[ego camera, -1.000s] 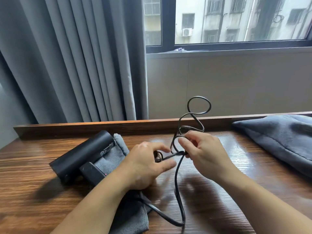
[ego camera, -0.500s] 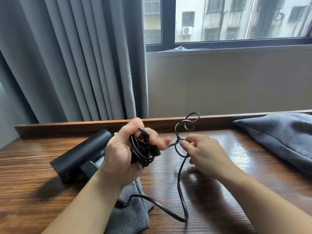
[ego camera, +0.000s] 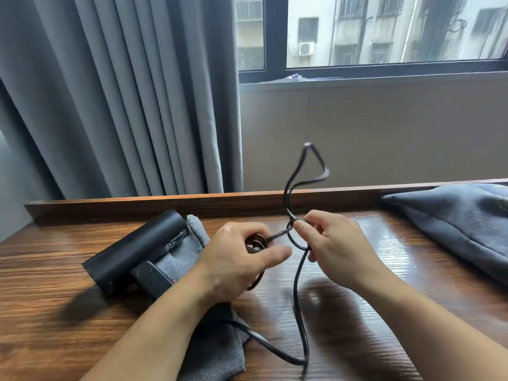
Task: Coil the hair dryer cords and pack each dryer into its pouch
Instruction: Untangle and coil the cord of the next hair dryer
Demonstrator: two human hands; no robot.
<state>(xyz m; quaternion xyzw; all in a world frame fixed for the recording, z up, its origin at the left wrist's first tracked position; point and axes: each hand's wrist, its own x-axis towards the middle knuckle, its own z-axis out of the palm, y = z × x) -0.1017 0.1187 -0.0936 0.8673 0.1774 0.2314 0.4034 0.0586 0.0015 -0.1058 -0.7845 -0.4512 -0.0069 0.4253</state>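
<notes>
From the head camera, your left hand [ego camera: 236, 259] is clenched around a small coil [ego camera: 255, 243] of the cord [ego camera: 298, 298], with several turns gathered in the fist. Your right hand [ego camera: 335, 248] pinches the next loop just beside it, and a blurred bight of cord stands up above your fingers. From that pinch a long run of slack drops toward the near edge of the table [ego camera: 55, 339], bends, and runs back under your left forearm.

The hair dryer [ego camera: 137, 251] lies on its side to the left, on top of a flat grey pouch [ego camera: 214, 353], not inside it. A second pouch [ego camera: 453, 224] sits well apart at the far right. It looks filled, but you cannot tell from here whether a dryer is inside.

I'd judge the coiling about half done. You have the slack to wind in, then this dryer goes into its pouch.
</notes>
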